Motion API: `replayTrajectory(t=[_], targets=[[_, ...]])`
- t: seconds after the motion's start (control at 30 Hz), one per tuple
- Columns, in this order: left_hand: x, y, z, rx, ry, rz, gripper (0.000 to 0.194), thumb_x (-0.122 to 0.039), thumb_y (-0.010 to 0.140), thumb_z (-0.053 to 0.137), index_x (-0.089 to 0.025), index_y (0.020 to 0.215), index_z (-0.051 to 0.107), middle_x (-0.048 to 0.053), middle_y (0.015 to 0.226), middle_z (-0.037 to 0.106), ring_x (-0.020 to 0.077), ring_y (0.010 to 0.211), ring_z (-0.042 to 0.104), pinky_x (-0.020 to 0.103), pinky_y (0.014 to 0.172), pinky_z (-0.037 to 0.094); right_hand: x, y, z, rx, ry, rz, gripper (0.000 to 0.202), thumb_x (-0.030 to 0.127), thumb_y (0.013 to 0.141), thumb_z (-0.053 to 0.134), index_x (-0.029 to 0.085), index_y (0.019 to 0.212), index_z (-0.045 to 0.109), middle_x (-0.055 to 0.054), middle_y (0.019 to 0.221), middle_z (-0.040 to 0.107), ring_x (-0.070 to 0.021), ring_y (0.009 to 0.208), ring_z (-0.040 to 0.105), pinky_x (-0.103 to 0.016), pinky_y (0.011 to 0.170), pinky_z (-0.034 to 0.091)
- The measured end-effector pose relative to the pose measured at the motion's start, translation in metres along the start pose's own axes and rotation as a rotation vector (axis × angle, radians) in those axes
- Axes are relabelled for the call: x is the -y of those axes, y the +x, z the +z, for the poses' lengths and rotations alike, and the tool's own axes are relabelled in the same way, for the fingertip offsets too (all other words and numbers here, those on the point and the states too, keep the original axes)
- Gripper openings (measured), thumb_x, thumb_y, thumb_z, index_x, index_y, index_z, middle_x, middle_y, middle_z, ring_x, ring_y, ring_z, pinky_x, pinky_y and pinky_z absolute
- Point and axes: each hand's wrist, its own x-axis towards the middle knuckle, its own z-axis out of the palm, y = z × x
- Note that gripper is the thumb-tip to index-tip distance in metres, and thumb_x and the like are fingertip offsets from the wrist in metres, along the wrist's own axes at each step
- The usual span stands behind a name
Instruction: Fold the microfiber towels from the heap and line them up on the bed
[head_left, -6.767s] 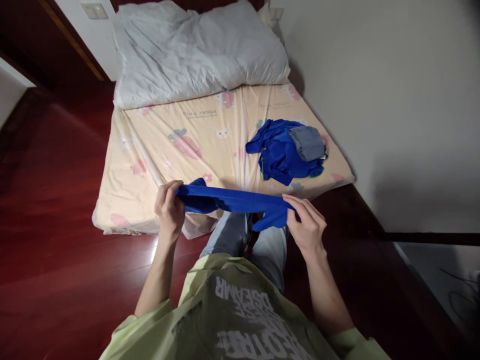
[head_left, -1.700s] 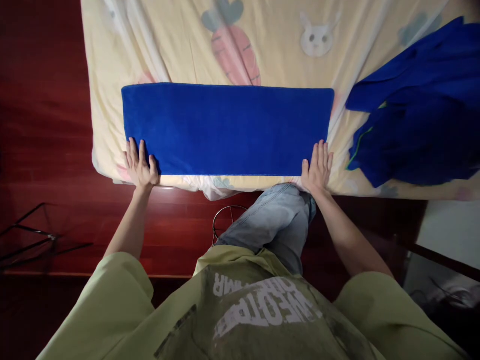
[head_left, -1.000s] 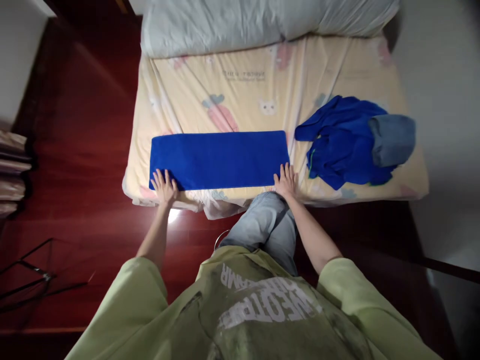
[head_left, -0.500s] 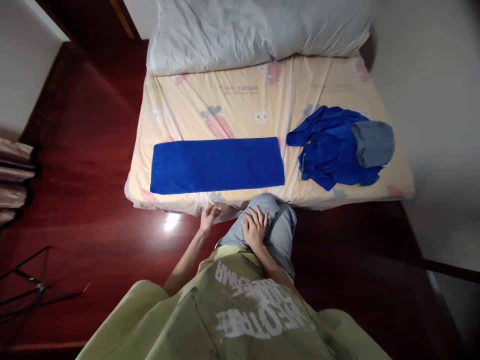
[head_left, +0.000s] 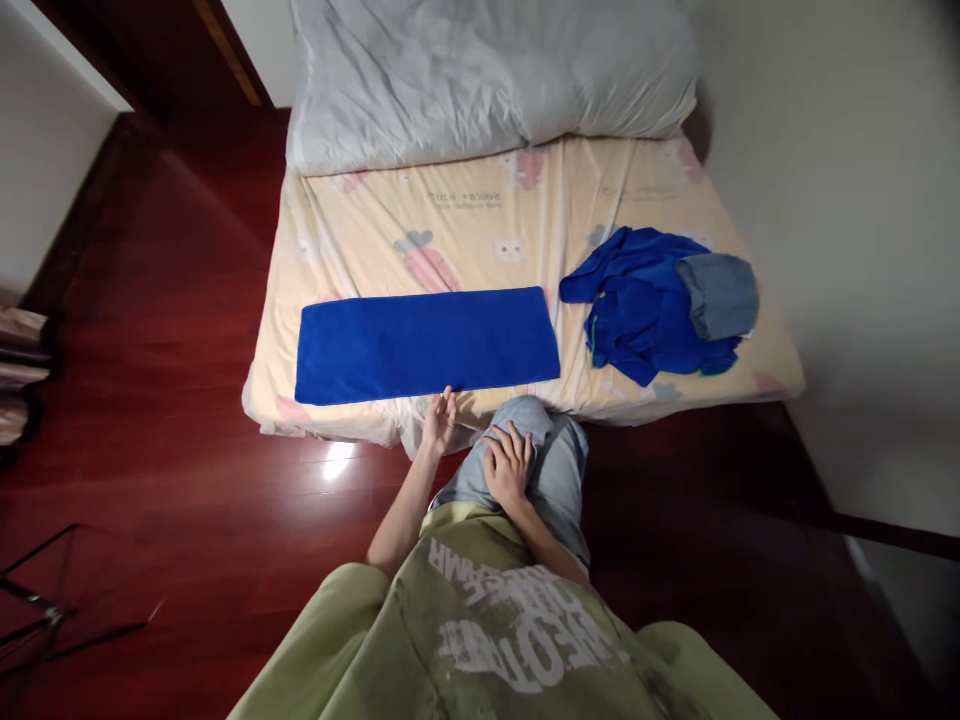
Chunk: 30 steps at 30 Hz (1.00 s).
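Note:
A blue cloth (head_left: 427,345), folded into a long flat rectangle, lies along the bed's near edge. My left hand (head_left: 439,420) is at that edge, palm turned up and fingers apart, its fingertips at the cloth's lower border and nothing held. On my knee, over the light blue jeans (head_left: 566,455), rests my right hand (head_left: 508,465) with fingers spread. To the right of the folded cloth sits a crumpled blue pile of fabric (head_left: 637,300), with a folded grey-blue cloth (head_left: 721,296) on its right part.
The bed (head_left: 360,245) has a yellow printed sheet. Across its far end lies a thick grey quilt (head_left: 480,80). A black metal stand (head_left: 52,610) is on the dark red floor (head_left: 187,400) at the left, below a striped curtain (head_left: 22,370). A wall rises at the right.
My left hand has moved forward and slightly right, to the folded cloth's lower border, and its fingers have straightened. My right hand stays on the knee. The view has shifted slightly.

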Motion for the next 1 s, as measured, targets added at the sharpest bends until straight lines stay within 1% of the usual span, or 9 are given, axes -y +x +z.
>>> replayTrajectory(t=[0.13, 0.23, 0.3, 0.37, 0.47, 0.57, 0.67, 0.8, 1.0], targets=[[0.001, 0.008, 0.006, -0.056, 0.021, 0.039, 0.022, -0.019, 0.102, 0.049, -0.019, 0.111, 0.068, 0.01, 0.13, 0.068, 0.0168, 0.114, 0.069, 0.019, 0.084, 0.062, 0.001, 0.0, 0.001, 0.001, -0.027, 0.004, 0.038, 0.034, 0.096, 0.038, 0.046, 0.109, 0.071, 0.016, 0.14, 0.061, -0.0298, 0.147, 0.041, -0.062, 0.125, 0.017], [0.005, 0.012, 0.007, -0.075, 0.083, 0.084, 0.02, -0.018, 0.102, 0.049, -0.017, 0.103, 0.07, 0.01, 0.137, 0.064, 0.0149, 0.117, 0.067, 0.016, 0.089, 0.059, -0.001, 0.02, -0.001, 0.0, 0.057, -0.012, 0.032, 0.03, 0.096, 0.043, 0.035, 0.106, 0.074, 0.0, 0.122, 0.073, -0.0318, 0.131, 0.057, -0.063, 0.123, 0.022], [0.009, 0.015, 0.007, -0.081, 0.084, 0.117, 0.017, -0.017, 0.101, 0.053, -0.016, 0.101, 0.07, 0.012, 0.134, 0.065, 0.0149, 0.117, 0.067, 0.017, 0.093, 0.057, -0.002, 0.052, -0.005, 0.001, 0.183, -0.048, 0.032, 0.028, 0.098, 0.043, 0.028, 0.106, 0.074, -0.006, 0.11, 0.076, -0.0285, 0.114, 0.066, -0.056, 0.115, 0.038], [0.013, 0.018, 0.008, -0.095, 0.081, 0.141, 0.012, -0.015, 0.099, 0.057, -0.014, 0.1, 0.069, 0.013, 0.129, 0.068, 0.0157, 0.114, 0.069, 0.021, 0.096, 0.057, -0.001, 0.099, -0.01, -0.002, 0.305, -0.11, 0.034, 0.027, 0.1, 0.04, 0.023, 0.108, 0.073, -0.01, 0.109, 0.075, -0.0253, 0.106, 0.067, -0.044, 0.102, 0.05], [0.018, 0.022, 0.009, -0.118, 0.108, 0.143, 0.009, -0.015, 0.097, 0.061, -0.013, 0.1, 0.069, 0.013, 0.125, 0.069, 0.0171, 0.109, 0.071, 0.027, 0.097, 0.057, 0.012, 0.187, -0.016, 0.02, 0.296, -0.249, 0.036, 0.025, 0.102, 0.039, 0.019, 0.116, 0.071, -0.011, 0.115, 0.073, -0.024, 0.111, 0.064, -0.039, 0.104, 0.048], [0.02, 0.025, 0.009, -0.146, 0.137, 0.161, 0.009, -0.019, 0.097, 0.063, -0.013, 0.098, 0.069, 0.014, 0.12, 0.071, 0.0174, 0.104, 0.072, 0.028, 0.094, 0.057, 0.035, 0.27, -0.012, 0.132, 0.138, -0.337, 0.038, 0.02, 0.102, 0.039, 0.017, 0.127, 0.068, -0.011, 0.122, 0.071, -0.0238, 0.117, 0.06, -0.037, 0.108, 0.045], [0.022, 0.026, 0.006, -0.166, 0.179, 0.184, 0.017, -0.026, 0.091, 0.071, -0.013, 0.08, 0.067, 0.011, 0.093, 0.073, 0.0172, 0.089, 0.073, 0.027, 0.085, 0.057, 0.061, 0.331, 0.003, 0.28, -0.009, -0.354, 0.04, 0.016, 0.101, 0.042, 0.015, 0.135, 0.063, -0.012, 0.129, 0.069, -0.0238, 0.124, 0.057, -0.035, 0.108, 0.044], [0.028, 0.029, 0.001, -0.11, 0.26, 0.265, 0.046, -0.04, 0.075, 0.084, -0.018, 0.053, 0.05, 0.003, 0.063, 0.061, 0.0168, 0.07, 0.069, 0.027, 0.074, 0.054, 0.087, 0.378, 0.03, 0.389, -0.116, -0.307, 0.044, 0.014, 0.099, 0.045, 0.015, 0.142, 0.057, -0.014, 0.134, 0.066, -0.0249, 0.126, 0.058, -0.033, 0.106, 0.044], [0.033, 0.032, 0.001, -0.208, 0.312, 0.336, 0.054, -0.047, 0.06, 0.09, -0.018, 0.047, 0.047, 0.0, 0.053, 0.053, 0.0166, 0.062, 0.065, 0.028, 0.071, 0.05, 0.092, 0.414, 0.064, 0.445, -0.207, -0.257, 0.05, 0.014, 0.095, 0.054, 0.018, 0.145, 0.053, -0.014, 0.137, 0.063, -0.0276, 0.132, 0.052, -0.036, 0.11, 0.04]])
